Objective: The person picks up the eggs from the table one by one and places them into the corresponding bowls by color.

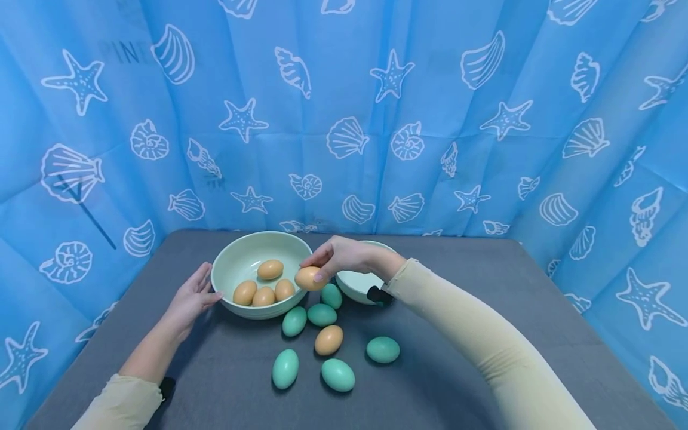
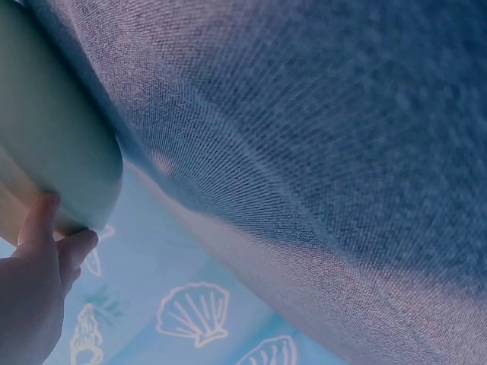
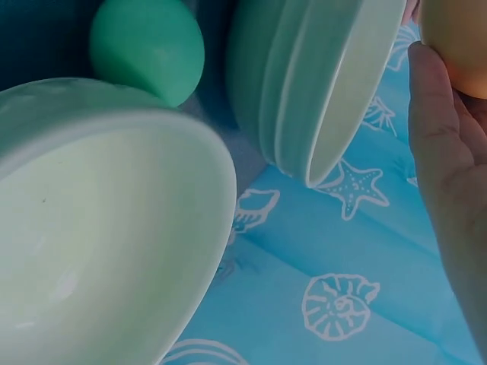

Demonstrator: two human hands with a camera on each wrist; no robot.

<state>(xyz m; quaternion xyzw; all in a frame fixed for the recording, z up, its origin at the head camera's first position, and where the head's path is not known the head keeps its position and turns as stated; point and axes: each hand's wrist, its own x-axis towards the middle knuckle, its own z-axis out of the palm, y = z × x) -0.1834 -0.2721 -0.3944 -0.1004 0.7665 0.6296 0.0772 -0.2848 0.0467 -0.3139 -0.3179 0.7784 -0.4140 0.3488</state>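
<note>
Head view, and the large bowl (image 1: 244,254) sits by the table's (image 1: 451,269) far edge, towards the far-left corner, four tan eggs (image 1: 270,269) inside! Left hand (image 1: 190,297) touches its left side, fingers extended. Over at the right rim, right hand (image 1: 340,255) pinches another, the held egg (image 1: 308,279), long axis nearly level, running left to right, one end pointing into the bowl! Touching the rim? Can't tell. Small bowl (image 1: 355,282) beside it, half behind the right arm; nearer the front edge, six green eggs (image 1: 338,375) and a loose tan egg (image 1: 329,340).
</note>
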